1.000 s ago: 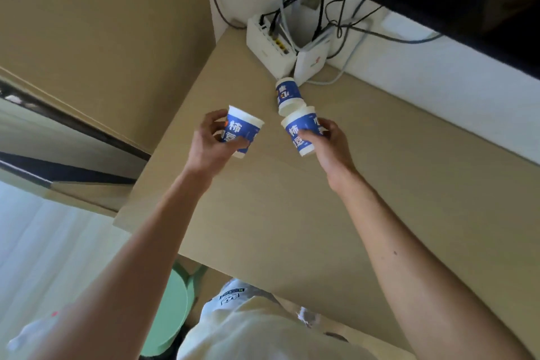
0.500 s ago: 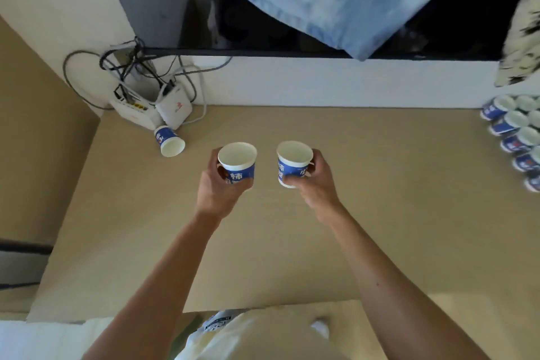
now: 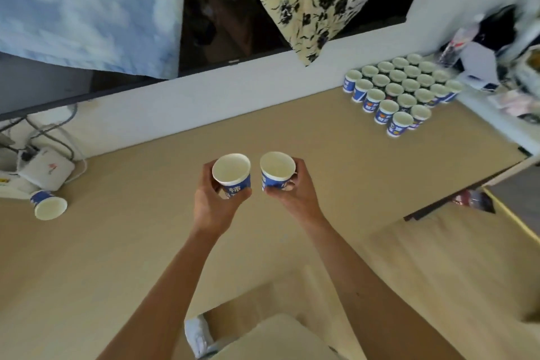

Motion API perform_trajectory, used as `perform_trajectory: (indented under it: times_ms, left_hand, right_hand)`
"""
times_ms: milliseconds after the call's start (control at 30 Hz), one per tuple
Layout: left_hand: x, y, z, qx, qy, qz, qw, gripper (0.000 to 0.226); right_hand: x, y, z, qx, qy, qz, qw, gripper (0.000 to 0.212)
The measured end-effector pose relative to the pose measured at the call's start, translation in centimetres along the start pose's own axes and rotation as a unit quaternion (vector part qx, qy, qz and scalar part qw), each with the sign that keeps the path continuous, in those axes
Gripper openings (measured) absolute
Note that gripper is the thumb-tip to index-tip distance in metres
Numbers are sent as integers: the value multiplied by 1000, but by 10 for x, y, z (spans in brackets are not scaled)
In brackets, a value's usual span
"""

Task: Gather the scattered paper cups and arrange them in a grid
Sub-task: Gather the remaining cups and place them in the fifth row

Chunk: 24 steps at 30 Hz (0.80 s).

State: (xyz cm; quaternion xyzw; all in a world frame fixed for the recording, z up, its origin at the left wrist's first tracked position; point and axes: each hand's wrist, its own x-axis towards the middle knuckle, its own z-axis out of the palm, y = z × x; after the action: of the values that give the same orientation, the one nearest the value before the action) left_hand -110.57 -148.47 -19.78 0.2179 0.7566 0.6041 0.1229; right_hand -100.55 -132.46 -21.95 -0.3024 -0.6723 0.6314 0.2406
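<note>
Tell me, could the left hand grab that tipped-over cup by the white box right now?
Probably not yet: the left hand holds a cup, so its grip is full. The tipped cup lies well off to its left, though only bare table lies between them.

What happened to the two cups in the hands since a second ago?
The left hand and right hand carried the left cup and right cup rightward, away from the fallen cup and toward the grid of cups, turning them upright. Each hand still grips its cup; the fallen cup still lies by the white box.
</note>
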Motion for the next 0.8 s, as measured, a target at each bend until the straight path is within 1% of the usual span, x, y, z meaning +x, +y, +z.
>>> perform_trajectory:
  times_ms: [167, 333, 500, 667, 800]
  left_hand:
    - [-8, 27, 91, -25, -48, 27, 998, 71]
    - [-10, 49, 163, -39, -94, 57, 993, 69]
    - [-14, 69, 236, -52, -154, 62, 985, 67]
    - [-7, 76, 297, -50, -185, 62, 980, 67]
    - [8, 79, 353, -54, -199, 59, 977, 68]
  right_hand:
    - [-5, 2, -98, 1, 66, -3, 998, 66]
    - [-3, 4, -177, -14, 141, 2, 990, 66]
    - [0, 10, -245, -11, 207, 25, 978, 68]
    - [9, 20, -292, -6, 238, 40, 971, 66]
    - [34, 29, -336, -13, 252, 52, 966, 64]
